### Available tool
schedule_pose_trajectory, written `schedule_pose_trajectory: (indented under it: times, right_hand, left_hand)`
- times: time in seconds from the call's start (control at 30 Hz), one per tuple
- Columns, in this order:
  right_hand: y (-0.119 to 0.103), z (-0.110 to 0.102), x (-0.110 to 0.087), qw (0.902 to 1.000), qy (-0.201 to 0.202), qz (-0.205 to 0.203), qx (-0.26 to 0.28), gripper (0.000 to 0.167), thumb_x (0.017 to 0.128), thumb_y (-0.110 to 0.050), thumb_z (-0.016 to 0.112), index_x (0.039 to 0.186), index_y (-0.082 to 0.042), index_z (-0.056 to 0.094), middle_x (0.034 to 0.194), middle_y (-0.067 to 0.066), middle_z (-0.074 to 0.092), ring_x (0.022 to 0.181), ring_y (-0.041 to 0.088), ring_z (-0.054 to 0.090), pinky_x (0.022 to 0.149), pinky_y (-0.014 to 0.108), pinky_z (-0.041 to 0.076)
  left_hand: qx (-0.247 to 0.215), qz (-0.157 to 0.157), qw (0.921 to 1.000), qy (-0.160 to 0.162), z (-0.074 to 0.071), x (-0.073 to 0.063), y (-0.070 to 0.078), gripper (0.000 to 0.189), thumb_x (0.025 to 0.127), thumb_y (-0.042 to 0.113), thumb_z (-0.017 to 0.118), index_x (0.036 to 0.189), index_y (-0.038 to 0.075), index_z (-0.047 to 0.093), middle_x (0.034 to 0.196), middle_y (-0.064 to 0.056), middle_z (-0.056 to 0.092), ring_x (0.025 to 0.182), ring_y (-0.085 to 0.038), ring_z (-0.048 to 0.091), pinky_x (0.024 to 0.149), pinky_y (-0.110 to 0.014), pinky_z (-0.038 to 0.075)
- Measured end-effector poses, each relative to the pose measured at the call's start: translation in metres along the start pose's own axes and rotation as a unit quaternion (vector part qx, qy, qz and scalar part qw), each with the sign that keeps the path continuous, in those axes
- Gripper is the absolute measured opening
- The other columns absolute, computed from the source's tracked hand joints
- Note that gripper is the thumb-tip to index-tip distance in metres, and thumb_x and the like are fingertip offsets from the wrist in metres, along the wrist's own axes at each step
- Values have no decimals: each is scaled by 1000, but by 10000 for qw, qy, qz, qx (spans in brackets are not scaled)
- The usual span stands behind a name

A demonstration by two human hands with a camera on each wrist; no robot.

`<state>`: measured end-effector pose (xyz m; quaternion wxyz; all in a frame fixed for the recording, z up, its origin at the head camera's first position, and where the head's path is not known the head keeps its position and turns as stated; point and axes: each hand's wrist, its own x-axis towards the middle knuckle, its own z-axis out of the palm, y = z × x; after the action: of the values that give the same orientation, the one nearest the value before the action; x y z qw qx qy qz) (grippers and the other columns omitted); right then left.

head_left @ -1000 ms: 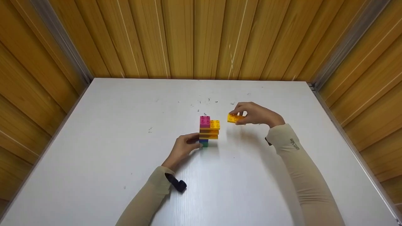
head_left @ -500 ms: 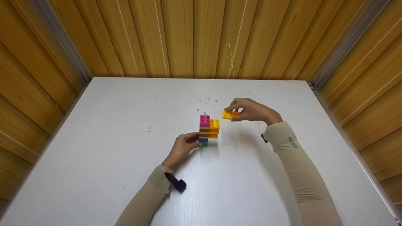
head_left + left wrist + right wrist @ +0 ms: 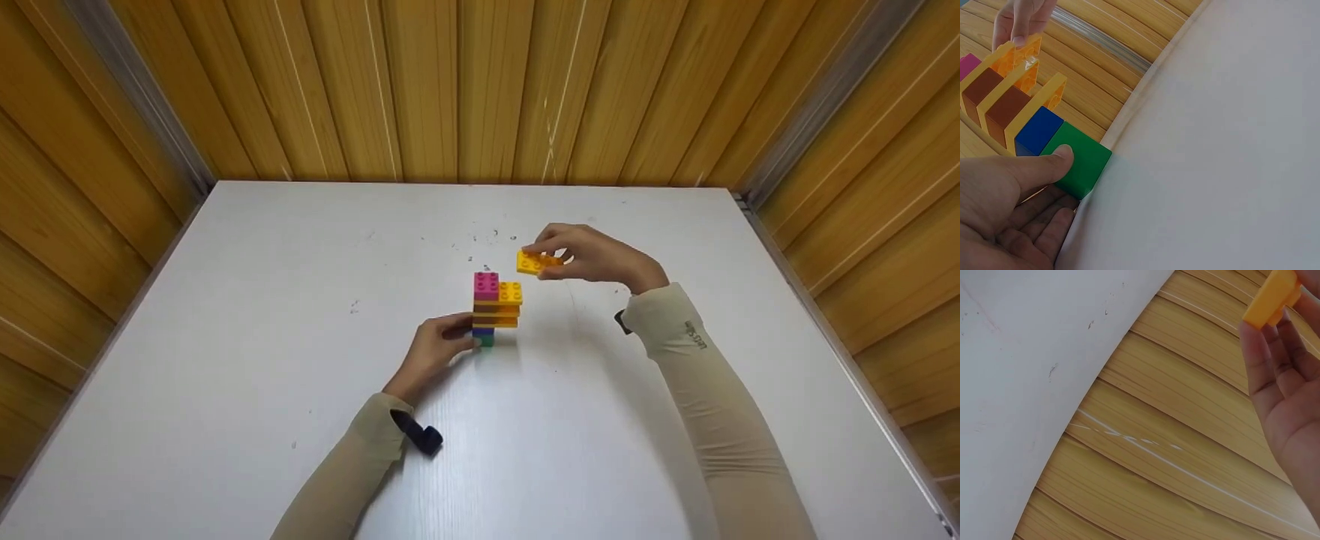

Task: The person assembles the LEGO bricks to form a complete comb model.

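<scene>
A tower of toy building bricks stands upright on the table. At its foot is a green brick (image 3: 1090,160), then a blue brick (image 3: 1040,129), then brown bricks (image 3: 1007,108) alternating with thin yellow bricks that jut out to the right. A pink brick (image 3: 486,283) tops the left side. My left hand (image 3: 431,349) grips the tower low down, its thumb pressed on the green brick; the fingers behind are partly hidden. Above and right of the tower, my right hand (image 3: 596,253) pinches a thin yellow brick (image 3: 528,262) between thumb and fingers, studs up, apart from the tower.
The white table (image 3: 247,337) has small dark marks near its middle. Wood-patterned panels (image 3: 420,90) enclose its back and both sides. A black strap (image 3: 417,433) is on the left wrist.
My right hand has moved left and away toward the table's back with the yellow brick, nearer the tower's top. The left hand keeps its grip on the tower's base.
</scene>
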<state>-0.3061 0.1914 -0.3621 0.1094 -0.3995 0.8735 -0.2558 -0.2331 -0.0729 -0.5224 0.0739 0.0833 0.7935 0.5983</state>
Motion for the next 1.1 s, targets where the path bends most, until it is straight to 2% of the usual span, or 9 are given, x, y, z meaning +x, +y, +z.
schedule_pose_trajectory:
  times: [0.37, 0.7, 1.1]
  right_hand:
    - [-13, 0, 6, 9992, 53, -390, 64, 44, 87, -19, 70, 129, -8, 62, 115, 10, 62, 109, 28, 60, 90, 45, 55]
    - [-24, 2, 14, 9981, 37, -620, 7, 43, 88, -19, 69, 129, -8, 62, 116, 11, 62, 104, 24, 60, 86, 41, 56]
    - [-34, 7, 22, 9984, -237, -507, 88, 42, 89, -18, 68, 130, -13, 62, 117, 9, 61, 106, 23, 59, 88, 42, 55]
  left_hand:
    - [18, 35, 10000, -8, -1, 0, 1, 47, 84, 6, 69, 130, 5, 59, 127, -11, 64, 116, -23, 61, 104, -36, 46]
    - [51, 81, 10000, -24, -1, -1, 3, 47, 86, 7, 69, 131, 4, 58, 127, -11, 64, 117, -23, 61, 103, -35, 48]
    - [97, 74, 9999, -14, -1, 0, 4, 47, 85, 6, 69, 131, 4, 59, 128, -12, 64, 116, -23, 62, 102, -34, 49]
